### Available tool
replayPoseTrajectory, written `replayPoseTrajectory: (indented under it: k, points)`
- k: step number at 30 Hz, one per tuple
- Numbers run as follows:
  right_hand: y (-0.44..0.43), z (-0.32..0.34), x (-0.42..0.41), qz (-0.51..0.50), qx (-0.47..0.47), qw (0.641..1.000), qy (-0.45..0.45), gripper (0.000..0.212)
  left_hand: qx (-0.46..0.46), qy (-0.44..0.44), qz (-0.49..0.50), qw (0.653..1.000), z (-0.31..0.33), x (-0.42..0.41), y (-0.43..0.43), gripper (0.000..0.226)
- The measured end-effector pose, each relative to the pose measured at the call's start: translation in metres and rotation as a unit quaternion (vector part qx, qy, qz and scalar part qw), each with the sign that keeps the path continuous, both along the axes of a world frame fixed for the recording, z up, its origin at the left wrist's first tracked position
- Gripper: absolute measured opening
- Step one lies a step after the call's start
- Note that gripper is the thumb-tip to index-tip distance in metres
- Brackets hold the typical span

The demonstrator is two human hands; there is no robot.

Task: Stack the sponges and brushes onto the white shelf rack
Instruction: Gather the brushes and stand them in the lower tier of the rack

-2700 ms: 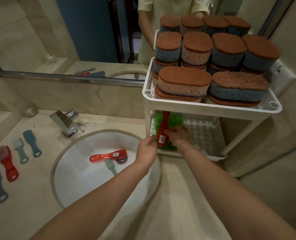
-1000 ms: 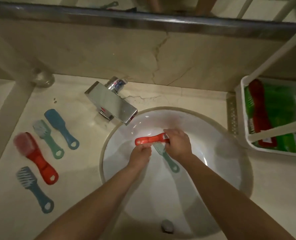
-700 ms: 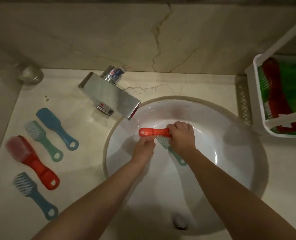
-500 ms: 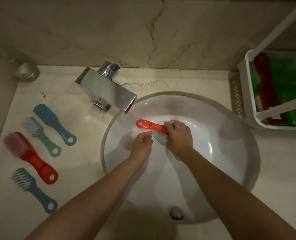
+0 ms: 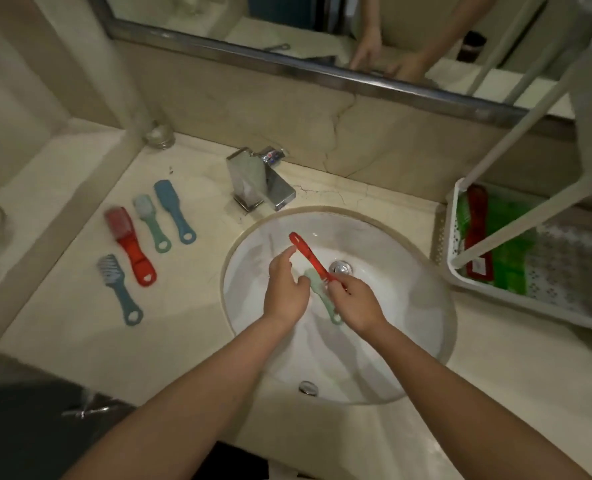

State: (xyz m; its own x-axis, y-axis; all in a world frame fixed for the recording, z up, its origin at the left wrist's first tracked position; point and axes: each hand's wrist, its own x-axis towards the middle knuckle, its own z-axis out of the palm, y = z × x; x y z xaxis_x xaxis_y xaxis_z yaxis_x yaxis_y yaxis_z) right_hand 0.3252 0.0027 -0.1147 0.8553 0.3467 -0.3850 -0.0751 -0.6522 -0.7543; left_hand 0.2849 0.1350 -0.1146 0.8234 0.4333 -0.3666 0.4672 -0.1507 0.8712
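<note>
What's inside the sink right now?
A red brush gripped by the right hand, a mint-green brush beneath it, and the drain. That hand hides much of the red brush's head and part of the green one.

No legible txt anywhere: white label (image 5: 478, 268) on the red brush (image 5: 477, 220) in the rack (image 5: 495, 293) is too blurred, & the tap (image 5: 253, 178) knob shows only a red/blue mark (image 5: 272, 155).

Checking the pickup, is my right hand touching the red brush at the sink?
Touching. The head view shows the right hand pinching one end of the red brush, with no gap between them.
</note>
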Motion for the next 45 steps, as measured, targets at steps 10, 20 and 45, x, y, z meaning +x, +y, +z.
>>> replayPoseTrajectory:
  k: [10, 20, 45]
  points:
    - [0.032, 0.055, -0.027, 0.087, 0.123, 0.988, 0.032, 0.044, -0.136, -0.065, 0.152, 0.977, 0.049, -0.05, -0.01, 0.018]
    - [0.117, 0.08, -0.056, 0.214, 0.198, 0.952, 0.098, 0.036, -0.21, -0.093, 0.297, 0.927, 0.068, -0.089, 0.063, 0.013]
    - [0.379, -0.006, -0.028, 0.183, -0.079, 0.974, -0.111, 0.051, -0.111, 0.021, 0.347, 0.931, 0.019, -0.12, 0.29, 0.013]
